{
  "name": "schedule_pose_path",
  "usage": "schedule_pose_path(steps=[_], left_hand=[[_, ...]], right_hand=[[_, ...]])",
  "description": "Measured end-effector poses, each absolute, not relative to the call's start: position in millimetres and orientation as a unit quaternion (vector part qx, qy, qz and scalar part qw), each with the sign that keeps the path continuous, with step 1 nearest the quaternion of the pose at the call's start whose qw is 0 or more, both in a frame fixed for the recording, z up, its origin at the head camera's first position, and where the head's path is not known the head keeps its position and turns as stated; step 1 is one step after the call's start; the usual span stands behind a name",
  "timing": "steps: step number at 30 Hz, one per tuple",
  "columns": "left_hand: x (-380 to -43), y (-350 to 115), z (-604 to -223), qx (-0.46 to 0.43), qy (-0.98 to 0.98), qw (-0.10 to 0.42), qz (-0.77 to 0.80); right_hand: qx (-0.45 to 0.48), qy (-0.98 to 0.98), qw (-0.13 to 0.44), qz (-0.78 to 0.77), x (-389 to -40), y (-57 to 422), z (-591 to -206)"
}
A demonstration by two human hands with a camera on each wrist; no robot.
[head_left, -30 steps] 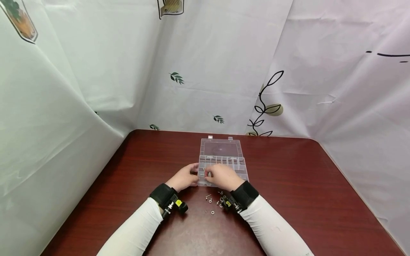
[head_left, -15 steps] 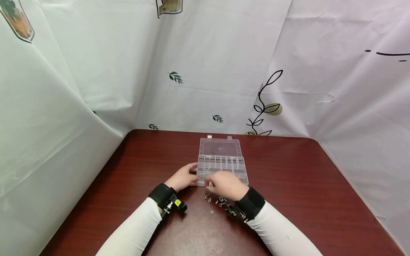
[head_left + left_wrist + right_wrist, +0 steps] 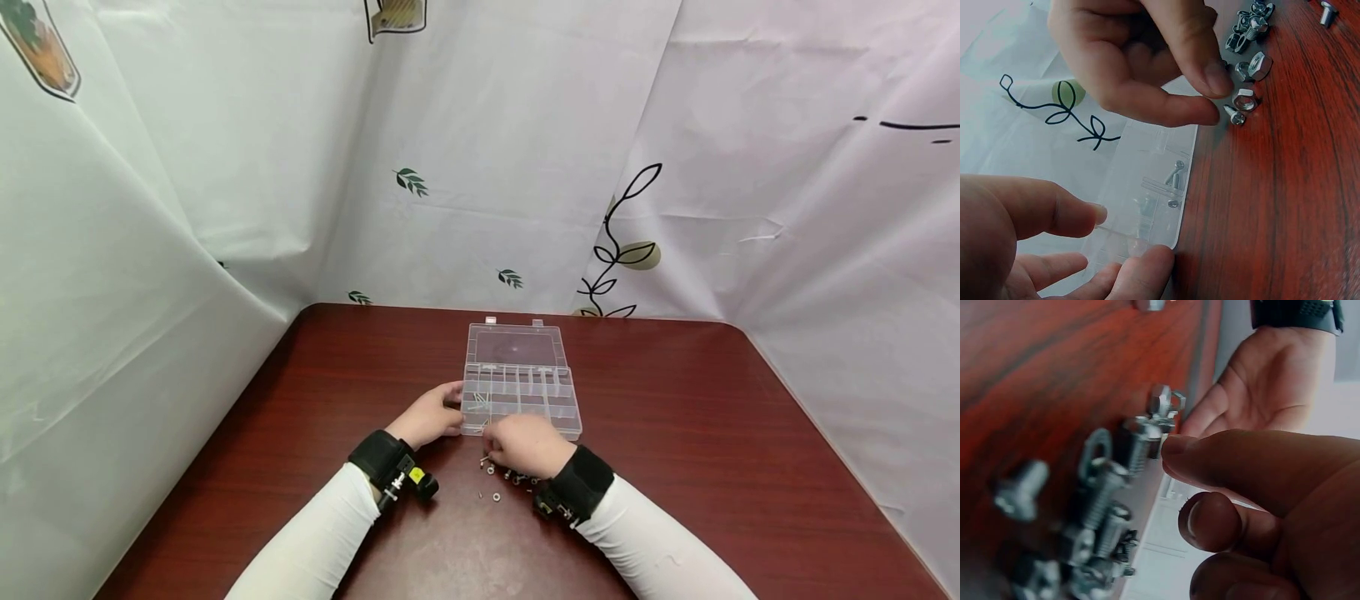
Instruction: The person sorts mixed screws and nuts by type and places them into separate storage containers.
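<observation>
A clear plastic compartment box (image 3: 564,412) lies with its lid folded back. My left hand (image 3: 426,417) grips its left side, thumb and fingers at the wall. Long screws (image 3: 481,400) lie in its left compartments. My right hand (image 3: 529,443) is low over the box's front edge, thumb and index finger slightly apart, nothing visible between them. In the left wrist view its fingertips are right beside a small screw (image 3: 1235,115) and a hex nut (image 3: 1245,100). The right wrist view shows bolts (image 3: 1102,494) and a washer (image 3: 1095,453) close to the right thumb, somewhat blurred.
Loose hardware lies on the dark red-brown table (image 3: 675,467) in front of the box, including a lone nut (image 3: 497,497) nearer the front. Another screw (image 3: 1327,12) sits apart from the pile. A white printed sheet (image 3: 465,150) hangs behind and along both sides.
My right hand has moved from over the left compartments toward the front edge and the loose hardware, uncovering the screws inside. My left hand has stayed at the box's left side.
</observation>
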State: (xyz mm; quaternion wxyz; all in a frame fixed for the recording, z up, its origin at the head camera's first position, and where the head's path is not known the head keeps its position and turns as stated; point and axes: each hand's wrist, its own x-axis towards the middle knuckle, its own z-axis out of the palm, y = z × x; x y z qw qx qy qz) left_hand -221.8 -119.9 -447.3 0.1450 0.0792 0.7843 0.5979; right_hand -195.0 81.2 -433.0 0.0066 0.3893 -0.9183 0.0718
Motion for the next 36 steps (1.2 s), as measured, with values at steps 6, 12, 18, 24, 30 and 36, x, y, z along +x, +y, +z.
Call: schedule_pose_path(steps=[6,12,18,24,30,36], left_hand=[[-223,-119,-448,0.075,0.783,0.147,0.600],[-223,-119,-449,0.074,0.777,0.150,0.607],[-222,-119,-449,0.080,0.779,0.148,0.603],[-221,-119,-446,0.081,0.784,0.145,0.598],[-221,-119,-446,0.076,0.787,0.143,0.595],[-220,-120,-446,0.080,0.786,0.141,0.597]], right_hand=[[0.392,-0.917,0.014,0.074,-196,81,-438],[0.404,-0.912,0.022,0.069,-196,81,-439],[0.394,-0.917,0.019,0.065,-195,82,-436],[0.380,-0.921,0.015,0.085,-195,84,-429],[0.377,-0.920,0.039,0.098,-197,86,-418],[0.346,-0.929,0.051,0.122,-201,86,-398]])
